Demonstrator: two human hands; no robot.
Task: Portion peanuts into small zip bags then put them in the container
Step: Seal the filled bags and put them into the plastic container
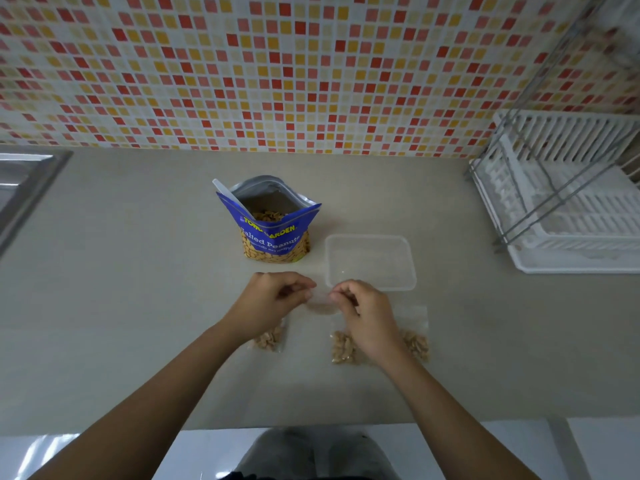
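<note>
An open blue bag of salted peanuts (pixel 273 233) stands mid-counter with a white scoop handle (pixel 221 188) sticking out of it. To its right lies an empty clear plastic container (pixel 370 261). My left hand (pixel 273 303) and my right hand (pixel 363 313) pinch the two ends of a small clear zip bag (pixel 320 304) held between them above the counter. Three filled zip bags of peanuts lie under my hands: one at the left (pixel 270 339), one in the middle (pixel 343 348) and one at the right (pixel 415 342).
A white dish rack (pixel 568 202) with a metal frame stands at the right. A steel sink edge (pixel 24 188) shows at the far left. The beige counter (pixel 138 306) ends at a front edge near my body. A mosaic-tiled wall rises behind.
</note>
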